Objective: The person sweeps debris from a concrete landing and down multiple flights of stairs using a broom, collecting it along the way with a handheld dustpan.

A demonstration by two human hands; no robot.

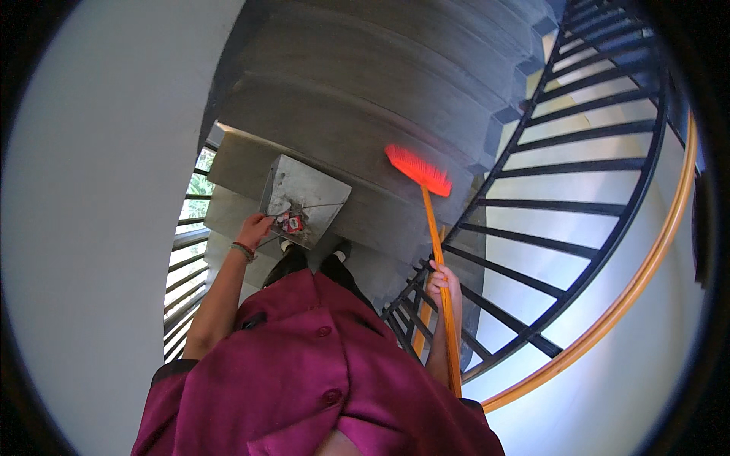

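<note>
In my left hand [254, 229] is the thin wire handle of a metal dustpan [322, 185]. A heap of dust and scraps, with a crumpled red packet [292, 224] among it, lies in the pan near my fingers. My right hand [443, 282] is wrapped around the orange stick of a broom [432, 219]. The red bristle head [419, 171] points away from me, to the right of the dustpan over a stair tread. Whether the bristles touch the concrete cannot be told.
Curved concrete stairs [353, 74] stretch across the top of the view. A black metal railing [582, 165] with a wooden handrail [644, 251] bends along the right. A plain wall [108, 188] and a barred window [194, 199] stand left. My feet [342, 251] are just behind the dustpan.
</note>
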